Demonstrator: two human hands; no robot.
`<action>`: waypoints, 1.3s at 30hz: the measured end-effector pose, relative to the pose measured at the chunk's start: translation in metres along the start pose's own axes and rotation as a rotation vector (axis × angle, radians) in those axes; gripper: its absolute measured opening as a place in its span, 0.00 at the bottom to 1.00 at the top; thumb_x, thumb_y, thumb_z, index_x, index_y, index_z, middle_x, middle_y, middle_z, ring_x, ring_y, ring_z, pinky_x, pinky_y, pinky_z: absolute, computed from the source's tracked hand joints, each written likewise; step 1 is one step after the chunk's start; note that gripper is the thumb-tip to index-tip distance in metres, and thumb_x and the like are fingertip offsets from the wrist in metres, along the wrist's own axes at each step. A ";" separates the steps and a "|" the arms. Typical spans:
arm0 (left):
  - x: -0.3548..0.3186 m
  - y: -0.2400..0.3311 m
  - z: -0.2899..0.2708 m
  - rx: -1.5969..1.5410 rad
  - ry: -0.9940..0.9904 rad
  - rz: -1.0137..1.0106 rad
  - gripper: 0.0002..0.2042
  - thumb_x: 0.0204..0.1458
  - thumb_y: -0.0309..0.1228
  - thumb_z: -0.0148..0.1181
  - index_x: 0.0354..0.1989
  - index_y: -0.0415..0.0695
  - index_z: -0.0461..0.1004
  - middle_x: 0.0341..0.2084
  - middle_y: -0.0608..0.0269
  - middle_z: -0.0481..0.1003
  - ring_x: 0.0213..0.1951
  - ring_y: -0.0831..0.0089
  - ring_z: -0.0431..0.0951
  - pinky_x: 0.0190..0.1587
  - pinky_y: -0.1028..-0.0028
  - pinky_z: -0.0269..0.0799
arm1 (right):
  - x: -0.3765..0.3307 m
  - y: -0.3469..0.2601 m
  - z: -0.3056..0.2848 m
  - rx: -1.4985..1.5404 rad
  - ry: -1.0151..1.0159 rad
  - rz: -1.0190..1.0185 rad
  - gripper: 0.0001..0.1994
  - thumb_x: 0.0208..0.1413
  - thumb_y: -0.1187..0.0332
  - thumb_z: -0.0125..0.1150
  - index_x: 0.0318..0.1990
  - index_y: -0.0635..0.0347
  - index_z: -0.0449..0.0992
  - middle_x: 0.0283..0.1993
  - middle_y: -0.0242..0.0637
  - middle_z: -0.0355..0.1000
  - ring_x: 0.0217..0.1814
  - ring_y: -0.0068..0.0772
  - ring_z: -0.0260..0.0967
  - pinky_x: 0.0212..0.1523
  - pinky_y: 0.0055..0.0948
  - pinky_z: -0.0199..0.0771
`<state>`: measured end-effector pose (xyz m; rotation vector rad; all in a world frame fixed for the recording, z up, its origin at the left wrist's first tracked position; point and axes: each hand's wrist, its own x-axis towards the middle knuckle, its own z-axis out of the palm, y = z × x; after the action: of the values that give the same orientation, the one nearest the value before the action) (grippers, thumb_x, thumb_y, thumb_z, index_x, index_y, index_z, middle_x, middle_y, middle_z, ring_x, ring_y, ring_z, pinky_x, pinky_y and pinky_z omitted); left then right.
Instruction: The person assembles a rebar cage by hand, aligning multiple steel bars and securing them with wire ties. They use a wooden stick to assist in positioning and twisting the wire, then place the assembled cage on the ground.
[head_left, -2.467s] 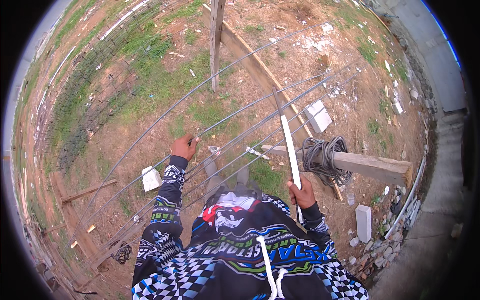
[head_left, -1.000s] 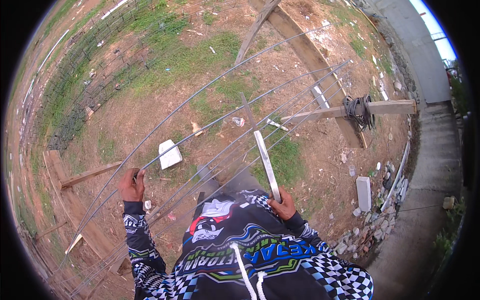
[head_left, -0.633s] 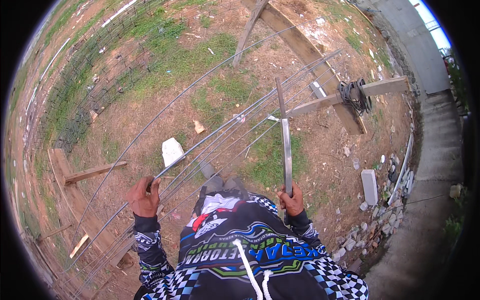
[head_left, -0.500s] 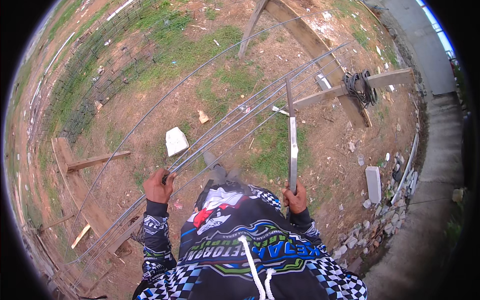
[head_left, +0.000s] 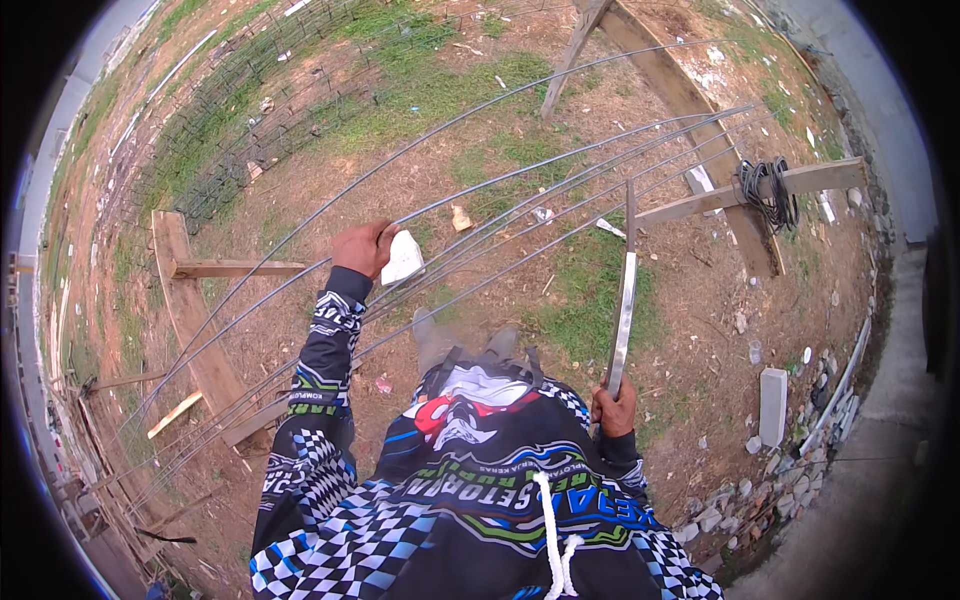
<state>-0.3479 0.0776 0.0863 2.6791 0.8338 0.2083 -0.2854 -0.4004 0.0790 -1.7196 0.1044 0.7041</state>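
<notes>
My left hand (head_left: 365,250) is closed around a thin grey steel rod (head_left: 570,155), lifted apart from the others at my front left. The rod bows away to the far right. Several more steel rods (head_left: 540,210) lie alongside it, running from lower left to upper right. My right hand (head_left: 614,408) grips the lower end of a long metal bar (head_left: 622,310). This bar points away from me, with a wide silver middle and a narrower dark far part. Its far end reaches near the rods and a wooden crosspiece (head_left: 690,198).
A wooden frame (head_left: 190,330) stands at the left, and a long plank (head_left: 680,90) at the far right. Black wire (head_left: 768,193) is coiled on the crosspiece. A white block (head_left: 403,259), a pale concrete block (head_left: 772,405), rubble (head_left: 790,490) and steel cages (head_left: 230,160) lie on the ground.
My left hand has moved away from me, raising one rod apart from the bundle. My right hand still holds the bar, now tilted a little more to the right.
</notes>
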 end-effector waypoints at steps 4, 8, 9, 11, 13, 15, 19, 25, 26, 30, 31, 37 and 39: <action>0.043 -0.021 0.054 -0.067 -0.029 -0.054 0.16 0.55 0.47 0.55 0.39 0.49 0.80 0.26 0.49 0.78 0.33 0.49 0.78 0.36 0.57 0.72 | 0.006 -0.014 0.036 0.046 -0.030 0.008 0.07 0.48 0.78 0.53 0.36 0.63 0.65 0.18 0.30 0.62 0.11 0.19 0.58 0.11 0.20 0.58; 0.070 -0.012 -0.004 -0.060 0.035 0.033 0.17 0.56 0.48 0.53 0.38 0.49 0.80 0.26 0.52 0.78 0.32 0.51 0.78 0.34 0.58 0.72 | 0.004 -0.010 0.065 0.039 -0.043 0.001 0.07 0.48 0.77 0.53 0.36 0.64 0.65 0.16 0.30 0.62 0.10 0.19 0.57 0.11 0.21 0.57; 0.070 -0.013 -0.030 -0.039 0.132 0.086 0.16 0.56 0.47 0.54 0.36 0.49 0.80 0.25 0.53 0.78 0.30 0.52 0.78 0.33 0.58 0.71 | 0.001 -0.015 0.074 0.038 -0.051 0.007 0.07 0.48 0.77 0.54 0.35 0.64 0.65 0.17 0.30 0.62 0.10 0.19 0.57 0.11 0.21 0.57; 0.072 -0.005 -0.064 -0.034 0.296 0.138 0.14 0.55 0.45 0.56 0.34 0.48 0.80 0.25 0.54 0.78 0.28 0.54 0.77 0.32 0.60 0.71 | -0.006 -0.013 0.089 0.055 -0.022 0.001 0.07 0.48 0.76 0.54 0.35 0.64 0.65 0.17 0.30 0.63 0.11 0.19 0.58 0.11 0.21 0.57; 0.059 0.009 -0.088 -0.036 0.433 0.141 0.13 0.54 0.43 0.59 0.35 0.46 0.80 0.27 0.54 0.79 0.28 0.56 0.78 0.31 0.63 0.71 | -0.010 -0.013 0.102 0.061 0.005 -0.007 0.07 0.48 0.76 0.54 0.35 0.64 0.65 0.17 0.30 0.63 0.11 0.19 0.58 0.12 0.21 0.58; 0.039 0.017 -0.096 -0.059 0.498 0.101 0.12 0.52 0.40 0.62 0.34 0.44 0.81 0.27 0.54 0.79 0.27 0.56 0.78 0.31 0.64 0.71 | -0.017 -0.015 0.113 0.072 0.041 -0.010 0.07 0.48 0.76 0.54 0.35 0.64 0.65 0.17 0.30 0.63 0.12 0.19 0.58 0.13 0.21 0.58; -0.002 0.011 -0.031 -0.257 0.426 0.058 0.10 0.51 0.39 0.62 0.35 0.47 0.80 0.25 0.55 0.78 0.27 0.57 0.79 0.30 0.62 0.72 | -0.026 -0.004 0.118 0.040 0.088 -0.016 0.07 0.47 0.75 0.54 0.35 0.64 0.65 0.17 0.31 0.63 0.11 0.20 0.58 0.13 0.21 0.58; -0.009 -0.035 0.081 -0.224 0.044 0.020 0.13 0.51 0.44 0.59 0.31 0.48 0.81 0.23 0.57 0.78 0.27 0.56 0.79 0.30 0.61 0.73 | -0.014 -0.007 0.122 0.096 0.067 0.081 0.09 0.48 0.75 0.55 0.36 0.63 0.64 0.17 0.32 0.62 0.10 0.22 0.57 0.10 0.22 0.57; -0.007 -0.031 0.088 -0.278 0.117 0.067 0.13 0.52 0.44 0.59 0.31 0.48 0.80 0.23 0.58 0.78 0.27 0.57 0.78 0.31 0.61 0.74 | -0.016 -0.007 0.121 0.110 0.065 0.089 0.09 0.49 0.75 0.55 0.37 0.62 0.64 0.17 0.31 0.61 0.10 0.22 0.56 0.10 0.22 0.57; 0.017 -0.010 0.085 -0.323 0.040 -0.036 0.13 0.52 0.44 0.58 0.32 0.48 0.80 0.26 0.57 0.77 0.33 0.56 0.78 0.37 0.60 0.73 | -0.008 -0.003 0.120 0.106 0.004 0.087 0.09 0.52 0.74 0.54 0.40 0.61 0.64 0.17 0.29 0.58 0.10 0.21 0.53 0.09 0.22 0.55; 0.025 -0.005 0.074 -0.306 0.025 -0.053 0.14 0.53 0.45 0.57 0.32 0.47 0.80 0.26 0.56 0.78 0.34 0.55 0.78 0.39 0.58 0.72 | -0.004 -0.005 0.121 0.104 -0.002 0.077 0.09 0.52 0.74 0.54 0.40 0.61 0.64 0.17 0.28 0.58 0.10 0.20 0.53 0.09 0.21 0.55; -0.001 -0.059 0.067 -0.258 -0.309 -0.049 0.20 0.55 0.51 0.53 0.40 0.46 0.77 0.24 0.52 0.78 0.35 0.51 0.79 0.41 0.56 0.72 | 0.007 -0.022 0.136 0.002 -0.133 0.058 0.09 0.51 0.74 0.55 0.39 0.60 0.64 0.18 0.28 0.58 0.10 0.20 0.53 0.10 0.21 0.54; -0.030 -0.105 0.049 -0.219 -0.374 -0.057 0.22 0.55 0.54 0.52 0.41 0.46 0.76 0.23 0.51 0.78 0.32 0.50 0.79 0.37 0.55 0.72 | 0.006 -0.032 0.139 -0.039 -0.159 0.099 0.09 0.51 0.74 0.55 0.39 0.61 0.64 0.17 0.28 0.58 0.10 0.20 0.53 0.10 0.21 0.53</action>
<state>-0.4163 0.1293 0.0027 2.3803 0.7204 -0.1990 -0.3217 -0.2631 0.0897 -1.6981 0.0665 0.9188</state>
